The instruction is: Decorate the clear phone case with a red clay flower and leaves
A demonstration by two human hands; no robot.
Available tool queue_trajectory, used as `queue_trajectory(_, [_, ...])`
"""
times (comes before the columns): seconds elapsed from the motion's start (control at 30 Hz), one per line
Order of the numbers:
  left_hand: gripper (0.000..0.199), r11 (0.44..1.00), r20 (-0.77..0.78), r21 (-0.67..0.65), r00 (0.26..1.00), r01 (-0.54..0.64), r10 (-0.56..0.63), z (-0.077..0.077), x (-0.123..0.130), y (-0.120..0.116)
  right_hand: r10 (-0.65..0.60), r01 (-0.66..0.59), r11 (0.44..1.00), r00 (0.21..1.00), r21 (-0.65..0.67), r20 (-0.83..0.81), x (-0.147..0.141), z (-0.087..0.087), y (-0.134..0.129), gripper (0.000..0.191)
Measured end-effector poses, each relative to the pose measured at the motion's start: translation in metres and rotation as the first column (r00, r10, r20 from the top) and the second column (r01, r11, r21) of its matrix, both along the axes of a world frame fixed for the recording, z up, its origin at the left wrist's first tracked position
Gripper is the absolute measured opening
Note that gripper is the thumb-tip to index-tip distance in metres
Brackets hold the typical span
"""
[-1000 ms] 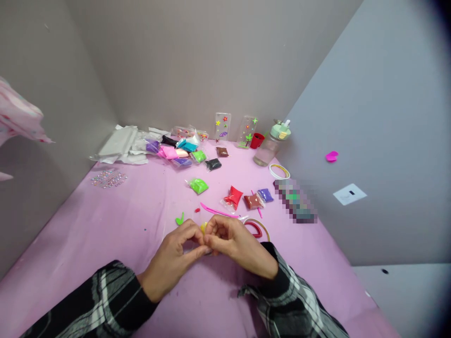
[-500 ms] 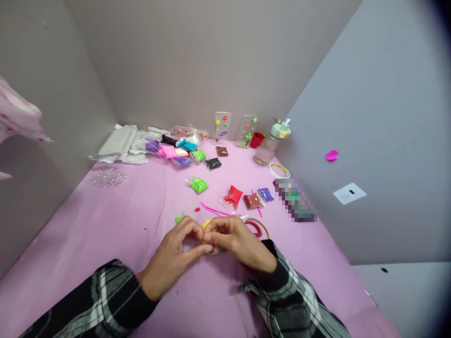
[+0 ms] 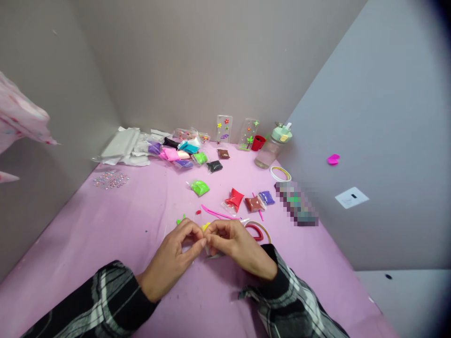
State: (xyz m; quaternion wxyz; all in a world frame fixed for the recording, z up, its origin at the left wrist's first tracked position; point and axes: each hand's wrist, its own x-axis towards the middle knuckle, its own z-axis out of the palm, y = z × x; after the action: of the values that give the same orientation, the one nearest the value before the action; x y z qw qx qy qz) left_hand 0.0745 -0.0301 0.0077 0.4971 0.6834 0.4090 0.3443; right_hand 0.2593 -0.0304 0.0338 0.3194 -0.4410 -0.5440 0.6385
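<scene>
Both left hand (image 3: 175, 257) and right hand (image 3: 239, 247): fingertips pinched close, cannot tell on what | yellow piece (image 3: 206, 226): at fingertips, nearside-left of red packet (image 3: 235, 199) | brown packet (image 3: 253, 203): just right of red packet | green packet (image 3: 200, 188): left of it, slightly beyond

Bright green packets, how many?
2: one green packet back-left of the red packet; another green packet farther back, at the right end of the packet pile. More may be hidden there.

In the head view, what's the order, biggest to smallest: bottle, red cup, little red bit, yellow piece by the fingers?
1. Bottle
2. Red cup
3. Little red bit

Yellow piece: partly hidden, so its full size is unsure; left unranked.
</scene>
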Motion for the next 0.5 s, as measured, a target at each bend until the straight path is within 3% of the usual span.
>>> queue_trajectory(0.33, [0.015,0.998,-0.012,0.057,1.000,-0.021,0.022,-0.0036,0.0011,-0.0001,-0.018,0.013,0.996,0.998,0.086,0.059,-0.0027,-0.0086,-0.0020,0.007])
queue_trajectory(0.5, [0.015,0.997,-0.031,0.067,0.999,-0.030,0.032,-0.0010,0.0014,0.0008,-0.057,0.041,0.989,0.992,0.140,0.109,-0.0081,-0.0084,-0.0049,0.009])
